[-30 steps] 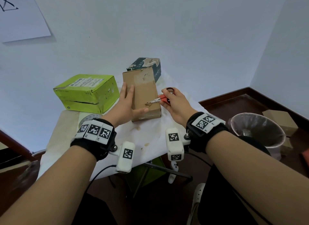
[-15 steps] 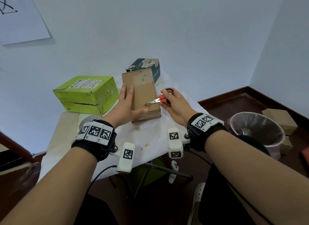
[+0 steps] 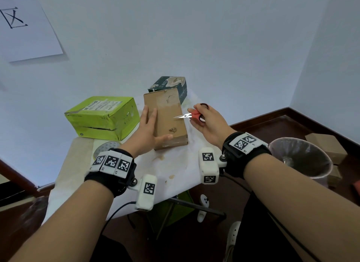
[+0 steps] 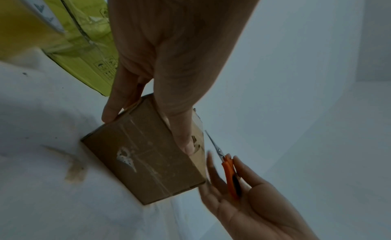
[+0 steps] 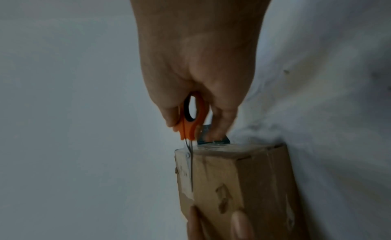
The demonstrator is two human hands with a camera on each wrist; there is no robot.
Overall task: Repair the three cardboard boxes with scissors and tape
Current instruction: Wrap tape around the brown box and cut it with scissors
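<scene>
On the white-covered bench (image 3: 175, 170), your left hand (image 3: 145, 133) lies flat along the near-left side of the brown box (image 3: 167, 117), fingers straight on its top face and thumb across the near edge, pressing it down rather than gripping it. Your right hand (image 3: 208, 123) is curled round the orange-handled scissors (image 3: 191, 115), blades nearly together and pointing left over the box's right edge. The box's long axis runs away from you, so the blades cross it at right angles; the right hand is the nearer one to that right-hand seam, and any cut or trim there belongs to it. Glossy tape already runs along the top face. From the right wrist view a small strip of tape (image 5: 213, 138) shows by your fingertip at the box's end, though I cannot tell whether you pinch it. The green box (image 3: 103, 117) sits to the left, the dark box (image 3: 169, 84) behind, and the tape roll (image 3: 106, 148) near your left wrist.
</scene>
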